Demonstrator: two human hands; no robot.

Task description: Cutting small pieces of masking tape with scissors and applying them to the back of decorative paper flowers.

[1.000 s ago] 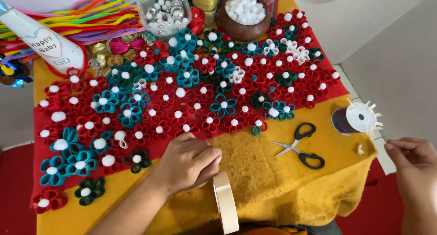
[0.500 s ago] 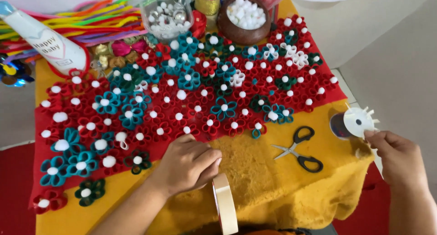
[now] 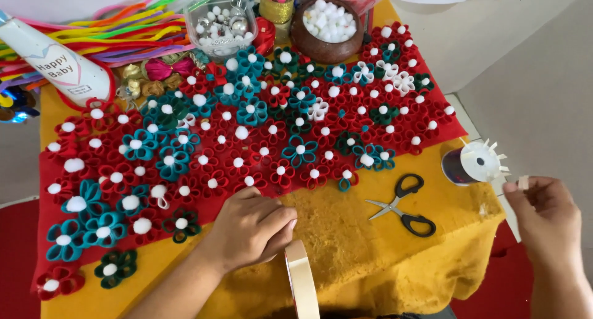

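Note:
My left hand [image 3: 250,229] rests closed on the yellow cloth [image 3: 346,232], fingers curled at the top edge of a cream tape roll [image 3: 302,282] that stands on edge. My right hand [image 3: 543,217] hovers at the table's right edge and pinches a small white tape piece [image 3: 523,182] between thumb and finger. Just left of it sits a dark round lid [image 3: 472,163] with several short tape strips stuck around its rim. Black-handled scissors [image 3: 404,205] lie shut on the cloth between my hands.
Many red, teal, green and white felt loop flowers with white pompoms [image 3: 247,134] cover a red felt sheet. At the back stand a brown bowl of white pompoms [image 3: 327,25], a clear tub of beads [image 3: 222,24], coloured pipe cleaners [image 3: 117,32] and a white cone [image 3: 52,62].
My right hand moved up from the lower right to beside the lid and now pinches a small tape piece. My left hand stayed on the tape roll.

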